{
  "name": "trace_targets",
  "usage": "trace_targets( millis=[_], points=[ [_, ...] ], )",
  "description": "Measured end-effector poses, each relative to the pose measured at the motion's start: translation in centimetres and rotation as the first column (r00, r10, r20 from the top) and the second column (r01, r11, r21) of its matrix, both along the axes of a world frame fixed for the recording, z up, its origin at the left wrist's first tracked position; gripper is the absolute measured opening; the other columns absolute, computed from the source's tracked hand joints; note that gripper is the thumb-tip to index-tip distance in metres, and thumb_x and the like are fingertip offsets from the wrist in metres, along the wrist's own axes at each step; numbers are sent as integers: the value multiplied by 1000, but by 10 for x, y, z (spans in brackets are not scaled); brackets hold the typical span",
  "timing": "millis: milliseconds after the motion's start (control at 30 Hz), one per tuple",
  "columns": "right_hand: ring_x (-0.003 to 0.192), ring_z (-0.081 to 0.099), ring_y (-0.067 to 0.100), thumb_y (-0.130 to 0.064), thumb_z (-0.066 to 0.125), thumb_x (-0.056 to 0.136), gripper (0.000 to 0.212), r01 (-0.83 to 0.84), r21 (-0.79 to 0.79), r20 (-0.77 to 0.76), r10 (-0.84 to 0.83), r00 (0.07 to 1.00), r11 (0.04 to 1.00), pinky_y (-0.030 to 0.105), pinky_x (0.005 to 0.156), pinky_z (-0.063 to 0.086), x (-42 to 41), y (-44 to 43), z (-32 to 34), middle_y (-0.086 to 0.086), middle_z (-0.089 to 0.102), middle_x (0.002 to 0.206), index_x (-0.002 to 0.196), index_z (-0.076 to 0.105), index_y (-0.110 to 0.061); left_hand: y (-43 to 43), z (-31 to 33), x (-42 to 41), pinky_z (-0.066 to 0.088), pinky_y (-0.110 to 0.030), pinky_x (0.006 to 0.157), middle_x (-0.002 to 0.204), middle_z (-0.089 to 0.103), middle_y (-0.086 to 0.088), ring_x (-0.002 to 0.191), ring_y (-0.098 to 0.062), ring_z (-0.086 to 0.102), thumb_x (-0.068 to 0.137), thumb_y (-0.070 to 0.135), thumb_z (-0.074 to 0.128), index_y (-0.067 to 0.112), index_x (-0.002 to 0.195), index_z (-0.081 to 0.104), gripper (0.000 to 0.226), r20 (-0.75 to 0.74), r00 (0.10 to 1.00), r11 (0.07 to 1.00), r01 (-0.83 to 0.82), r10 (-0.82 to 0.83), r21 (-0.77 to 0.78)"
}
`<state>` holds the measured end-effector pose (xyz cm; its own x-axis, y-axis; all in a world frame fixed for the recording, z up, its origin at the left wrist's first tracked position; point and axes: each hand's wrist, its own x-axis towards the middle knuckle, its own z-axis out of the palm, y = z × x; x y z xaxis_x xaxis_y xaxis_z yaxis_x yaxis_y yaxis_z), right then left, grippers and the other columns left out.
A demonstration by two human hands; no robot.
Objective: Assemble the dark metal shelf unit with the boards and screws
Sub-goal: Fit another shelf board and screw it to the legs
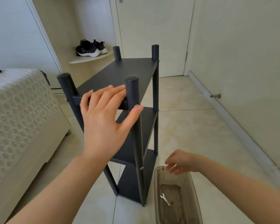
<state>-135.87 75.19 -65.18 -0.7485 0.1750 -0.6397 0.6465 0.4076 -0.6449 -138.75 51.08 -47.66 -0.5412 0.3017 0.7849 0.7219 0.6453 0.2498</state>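
The dark shelf unit stands upright under the left hand, its matte boards tiered between four round posts. The left hand's fingers lie straight on the top board's near edge, thumb against a post. Lower right, the blurred right hand hovers over a translucent bin holding a wrench; whether it grips anything cannot be told.

The floor is pale glossy tile with thin grout lines, nothing fancy. The shelf unit is stood upright on it, posts planted on the tiles. Just beside its near right post, a see-through brownish bin is set on the floor, and a small wrench can be seen lying flat on its bottom. Over on the left, a cream sofa with a lacy cover is parked on the same tiles, with one stubby leg showing under it. Sofa and unit are kept apart by a strip of bare tile.
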Motion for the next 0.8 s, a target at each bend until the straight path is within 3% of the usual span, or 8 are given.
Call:
trace_targets(
  millis=[167, 267, 367, 467, 600, 800],
  points=[
    [83, 64, 22, -8, 57, 93, 15, -124, 191, 110, 104, 988, 974, 28, 71, 55, 4, -2, -77, 12, 63, 92, 101, 66, 1, 4, -2, -2, 25, -46, 113, 121, 67, 4, 121, -23, 57, 95, 54, 50, 15, 112, 72, 48, -44, 999, 1000, 6, -5, 25],
    [87, 58, 22, -14, 50, 99, 20, -275, 347, 158, 233, 959, 897, 16, 58, 45, 5, -5, -109, 10, 59, 99, 107, 63, -3, 5, -2, -3, 26, -47, 113, 118, 67, 4, 118, -25, 57, 95, 51, 52, 13, 108, 72, 45, -70, 997, 999, 13, -10, 44],
    [112, 60, 27, -12, 45, 101, 31, -341, 426, 217, 271, 938, 838, 23, 80, 48, 5, -6, -137, 13, 59, 125, 128, 54, 0, 8, -4, -3, 28, -52, 112, 112, 58, 13, 115, -28, 58, 96, 49, 52, 12, 104, 71, 43, -71, 997, 999, 15, -12, 34],
    [123, 56, 28, -11, 44, 102, 35, -390, 468, 250, 305, 919, 793, 26, 95, 46, 2, -7, -157, 15, 55, 135, 135, 48, 0, 8, -6, -5, 31, -58, 108, 110, 58, 11, 111, -30, 58, 98, 50, 49, 10, 99, 69, 45, -97, 995, 999, 10, -7, 36],
    [126, 54, 30, -10, 44, 102, 39, -448, 507, 281, 350, 894, 737, 29, 99, 45, -5, -4, -174, 16, 52, 139, 140, 44, 0, 9, -9, -8, 33, -60, 104, 111, 67, 0, 109, -30, 58, 100, 55, 41, 9, 100, 70, 55, -109, 994, 1000, -2, 5, 22],
    [129, 51, 30, -9, 50, 99, 41, -536, 539, 314, 435, 844, 650, 32, 105, 43, -2, -1, -192, 15, 51, 142, 139, 47, -5, 11, -9, -7, 34, -60, 102, 107, 59, 7, 106, -29, 58, 99, 48, 46, 8, 97, 70, 46, -131, 991, 999, -4, 9, 40]
  ],
)
